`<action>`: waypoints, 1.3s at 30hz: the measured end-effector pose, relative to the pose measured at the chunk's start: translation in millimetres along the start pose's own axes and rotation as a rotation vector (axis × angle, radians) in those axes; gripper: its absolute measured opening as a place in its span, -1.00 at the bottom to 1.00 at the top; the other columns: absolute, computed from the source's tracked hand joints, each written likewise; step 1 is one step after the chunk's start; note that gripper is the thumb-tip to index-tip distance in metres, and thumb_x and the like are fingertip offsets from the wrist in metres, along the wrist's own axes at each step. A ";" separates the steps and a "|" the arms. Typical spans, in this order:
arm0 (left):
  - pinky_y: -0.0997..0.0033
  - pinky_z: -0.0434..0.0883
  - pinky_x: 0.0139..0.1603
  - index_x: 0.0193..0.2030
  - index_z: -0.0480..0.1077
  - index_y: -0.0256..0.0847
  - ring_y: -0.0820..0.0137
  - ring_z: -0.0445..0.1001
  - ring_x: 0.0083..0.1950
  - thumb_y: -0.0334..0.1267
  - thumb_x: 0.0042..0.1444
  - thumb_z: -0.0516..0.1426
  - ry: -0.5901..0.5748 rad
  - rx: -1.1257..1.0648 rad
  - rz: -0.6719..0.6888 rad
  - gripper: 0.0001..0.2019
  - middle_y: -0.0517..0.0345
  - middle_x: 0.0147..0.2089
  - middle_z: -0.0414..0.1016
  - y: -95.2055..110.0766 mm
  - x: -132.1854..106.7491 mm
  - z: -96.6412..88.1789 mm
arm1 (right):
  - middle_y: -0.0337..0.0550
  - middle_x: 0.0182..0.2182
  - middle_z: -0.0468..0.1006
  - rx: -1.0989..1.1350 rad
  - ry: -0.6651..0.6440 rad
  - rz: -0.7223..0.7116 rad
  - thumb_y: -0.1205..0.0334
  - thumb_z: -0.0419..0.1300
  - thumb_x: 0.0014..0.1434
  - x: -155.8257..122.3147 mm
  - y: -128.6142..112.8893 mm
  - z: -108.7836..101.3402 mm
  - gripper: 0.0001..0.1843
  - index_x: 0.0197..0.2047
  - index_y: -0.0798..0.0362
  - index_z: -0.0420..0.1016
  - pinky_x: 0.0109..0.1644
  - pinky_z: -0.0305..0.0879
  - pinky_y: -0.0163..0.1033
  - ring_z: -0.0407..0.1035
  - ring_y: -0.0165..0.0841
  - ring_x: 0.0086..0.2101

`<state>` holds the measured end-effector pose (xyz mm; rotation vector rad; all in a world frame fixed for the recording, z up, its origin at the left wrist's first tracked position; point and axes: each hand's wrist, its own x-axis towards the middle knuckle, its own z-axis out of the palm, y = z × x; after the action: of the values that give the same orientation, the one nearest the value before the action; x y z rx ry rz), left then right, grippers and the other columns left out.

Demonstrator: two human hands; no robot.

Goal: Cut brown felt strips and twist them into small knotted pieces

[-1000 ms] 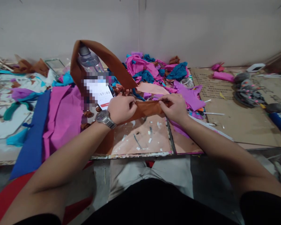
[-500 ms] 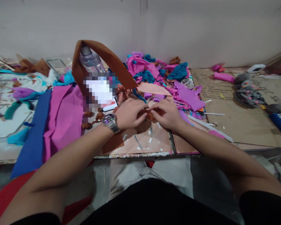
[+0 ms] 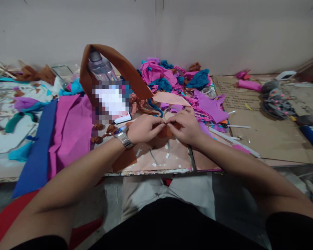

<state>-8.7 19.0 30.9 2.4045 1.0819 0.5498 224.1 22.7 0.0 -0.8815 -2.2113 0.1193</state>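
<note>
Brown strip (image 3: 168, 132) near phone (image 3: 115, 106), crumpled scraps (image 3: 159, 74)

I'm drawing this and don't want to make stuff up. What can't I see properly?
All in the head view:
- Brown piece: mostly covered by the hands.
- Phone: its screen is blurred into squares.
- Bottle: its bottom is hidden behind the blurred patch.
- Writing on the cardboard: too small to read.
- Blue thing: cut off by the right edge.
</note>
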 end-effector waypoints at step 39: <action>0.44 0.25 -0.25 -0.22 0.56 -0.26 0.43 0.36 -0.32 -0.19 0.23 0.11 -0.142 -0.384 -0.164 -0.76 0.23 -0.34 0.50 -11.3 5.0 -1.3 | -0.23 -0.28 0.71 -0.059 -0.047 -0.155 0.28 0.22 0.36 -2.9 0.5 -2.7 -0.83 -0.11 -0.10 0.65 0.18 0.07 0.09 0.49 -0.26 -0.20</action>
<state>-13.0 29.9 26.7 1.9725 0.9983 0.4732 227.7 20.7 0.1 -0.7420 -2.3279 0.0013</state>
